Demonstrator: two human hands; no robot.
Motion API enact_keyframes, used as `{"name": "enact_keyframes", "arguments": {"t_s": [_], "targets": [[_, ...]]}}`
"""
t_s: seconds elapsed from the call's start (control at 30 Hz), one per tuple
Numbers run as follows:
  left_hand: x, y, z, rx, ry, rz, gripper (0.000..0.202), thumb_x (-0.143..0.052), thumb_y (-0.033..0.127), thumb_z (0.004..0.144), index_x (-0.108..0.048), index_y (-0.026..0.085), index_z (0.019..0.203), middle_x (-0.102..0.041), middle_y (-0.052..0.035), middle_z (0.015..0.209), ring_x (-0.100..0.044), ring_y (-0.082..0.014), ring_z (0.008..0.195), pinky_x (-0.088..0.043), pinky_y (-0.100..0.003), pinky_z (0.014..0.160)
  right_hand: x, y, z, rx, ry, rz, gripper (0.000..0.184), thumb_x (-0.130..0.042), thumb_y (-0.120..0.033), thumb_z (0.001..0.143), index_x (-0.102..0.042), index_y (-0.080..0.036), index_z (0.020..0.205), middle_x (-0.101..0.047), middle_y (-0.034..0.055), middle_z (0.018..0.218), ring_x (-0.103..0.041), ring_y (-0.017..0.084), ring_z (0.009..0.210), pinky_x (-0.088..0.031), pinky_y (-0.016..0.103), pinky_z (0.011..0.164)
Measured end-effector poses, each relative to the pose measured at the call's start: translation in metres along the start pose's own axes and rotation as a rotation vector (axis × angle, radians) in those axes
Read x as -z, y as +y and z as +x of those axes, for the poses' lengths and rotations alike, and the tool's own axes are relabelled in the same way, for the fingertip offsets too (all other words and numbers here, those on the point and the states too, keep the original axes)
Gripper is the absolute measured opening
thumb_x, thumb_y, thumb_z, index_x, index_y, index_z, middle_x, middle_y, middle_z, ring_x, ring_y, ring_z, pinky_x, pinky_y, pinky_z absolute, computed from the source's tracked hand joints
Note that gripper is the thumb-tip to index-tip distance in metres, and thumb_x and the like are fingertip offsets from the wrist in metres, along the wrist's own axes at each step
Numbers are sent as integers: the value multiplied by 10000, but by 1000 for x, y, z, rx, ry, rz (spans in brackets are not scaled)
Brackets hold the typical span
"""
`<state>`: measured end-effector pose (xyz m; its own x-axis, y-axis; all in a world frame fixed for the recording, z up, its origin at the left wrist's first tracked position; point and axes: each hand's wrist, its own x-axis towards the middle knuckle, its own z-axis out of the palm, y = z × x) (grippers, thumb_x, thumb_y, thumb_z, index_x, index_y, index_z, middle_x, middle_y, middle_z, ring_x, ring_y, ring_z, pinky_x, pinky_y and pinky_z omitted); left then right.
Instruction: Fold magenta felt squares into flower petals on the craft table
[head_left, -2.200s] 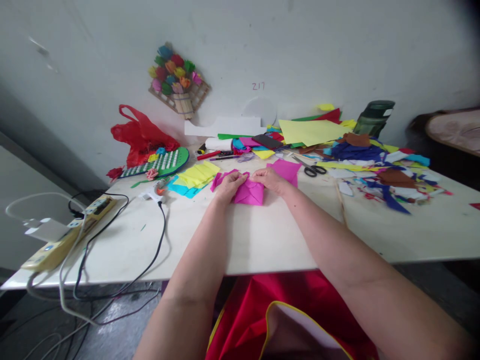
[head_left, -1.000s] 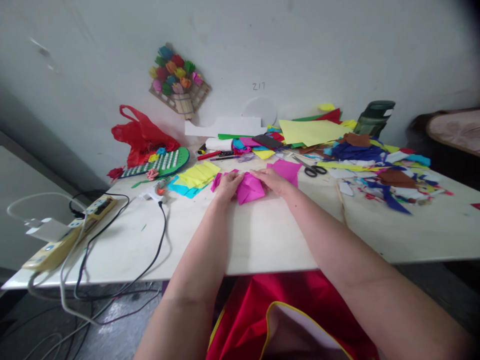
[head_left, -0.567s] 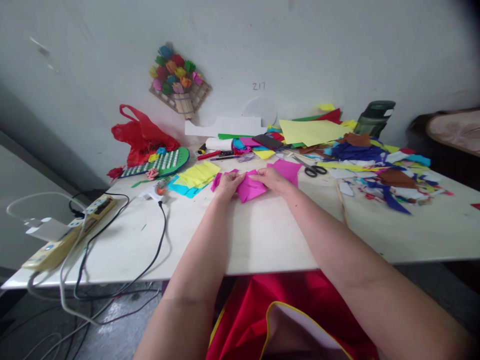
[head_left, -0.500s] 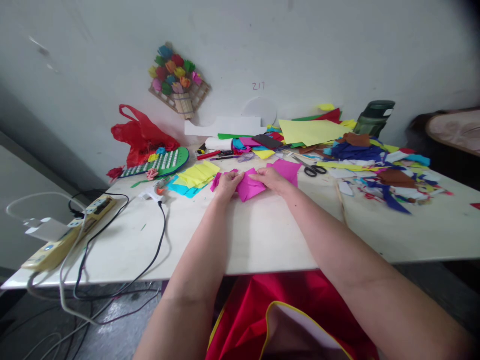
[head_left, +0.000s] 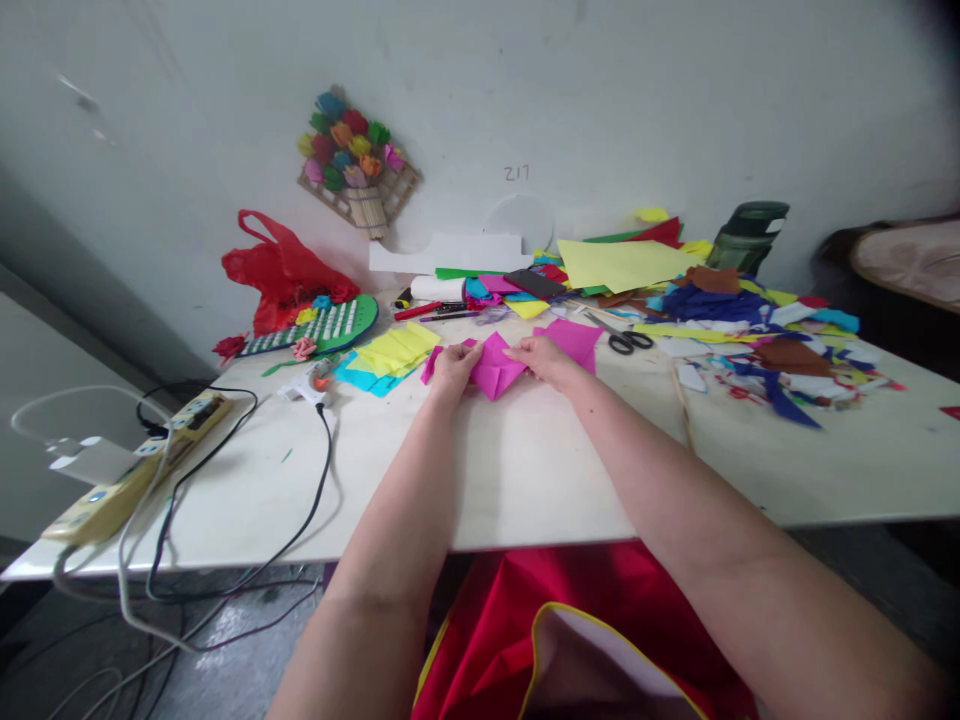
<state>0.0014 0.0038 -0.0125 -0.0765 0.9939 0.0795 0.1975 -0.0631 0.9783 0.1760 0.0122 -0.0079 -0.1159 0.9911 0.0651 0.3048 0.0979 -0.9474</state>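
A small folded sheet of magenta paper [head_left: 496, 368] is held between my two hands just above the white table. My left hand [head_left: 454, 366] pinches its left side, and my right hand [head_left: 541, 358] pinches its right side. Creases run across the sheet, and one corner points down toward me. More magenta paper [head_left: 574, 342] lies behind my right hand, and another magenta piece [head_left: 430, 366] shows at the left of my left hand. Yellow sheets [head_left: 396, 348] on top of blue sheets [head_left: 367, 375] lie left of my left hand.
Black-handled scissors [head_left: 630, 342] lie right of my right hand, near a thin stick [head_left: 682, 405]. Heaped paper scraps [head_left: 795, 355] cover the table's right side. A glue gun [head_left: 307, 385] with its cord and a power strip [head_left: 142, 470] are at left. A green bottle [head_left: 748, 238] stands at the back right.
The magenta sheet between my hands has shifted and tilted slightly, its lower corner a little higher. My right fingers have moved slightly to the right. The rest looks unchanged.
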Motion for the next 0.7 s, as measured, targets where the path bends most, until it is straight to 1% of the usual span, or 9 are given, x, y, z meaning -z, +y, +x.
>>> {"name": "enact_keyframes", "arguments": {"t_s": [0.1,0.17,0.23,0.33,0.43,0.53,0.63,0.7], "targets": [[2,-2,2,-65,12,62,326,-638,474,668,-567,155,669,-526,14,516,-488,-101,480,-359,-199,434,1,1,1,46,20,-66,419,-667,-537,611,-454,-178,572,-345,-83,427,-316,57,382,-227,206,388],[3,-2,2,-98,28,114,322,-641,470,664,-570,156,639,-519,14,500,-484,-107,495,-343,-203,442,0,-1,0,46,32,-94,382,-664,-499,629,-476,-172,573,-347,-81,428,-321,59,392,-249,209,400],[3,-2,3,-125,40,179,322,-637,471,668,-572,160,621,-516,14,491,-477,-110,495,-332,-210,446,-2,-4,-2,32,59,-104,304,-674,-421,644,-518,-163,606,-378,-77,442,-342,63,407,-273,209,416],[2,-2,4,-160,34,292,317,-607,478,699,-586,168,636,-525,11,493,-479,-116,491,-335,-218,465,-5,-6,-2,33,92,-112,193,-686,-289,651,-590,-150,745,-462,-65,497,-387,68,439,-310,206,449],[1,0,4,-216,69,438,293,-606,472,709,-622,180,713,-576,-16,575,-525,-145,574,-358,-231,524,-5,-4,-1,56,79,-147,217,-661,-235,685,-610,-149,877,-516,-49,550,-419,72,463,-336,202,479],[0,4,0,-246,114,644,330,-595,500,718,-645,197,838,-635,-62,721,-574,-198,709,-386,-261,605,-5,1,2,68,55,-217,226,-646,-231,711,-612,-152,919,-547,-31,591,-456,82,492,-355,205,502],[-3,10,-6,-262,93,838,353,-525,507,773,-631,212,937,-655,-87,792,-594,-229,802,-404,-282,681,-5,4,4,83,47,-352,227,-649,-264,720,-621,-174,927,-560,-22,596,-478,99,506,-361,215,515],[-5,13,-10,-267,65,945,347,-525,483,782,-616,217,984,-658,-94,817,-599,-241,847,-409,-294,720,-5,4,4,94,53,-456,228,-654,-294,719,-631,-192,922,-578,-11,607,-494,114,525,-362,223,524]]}}
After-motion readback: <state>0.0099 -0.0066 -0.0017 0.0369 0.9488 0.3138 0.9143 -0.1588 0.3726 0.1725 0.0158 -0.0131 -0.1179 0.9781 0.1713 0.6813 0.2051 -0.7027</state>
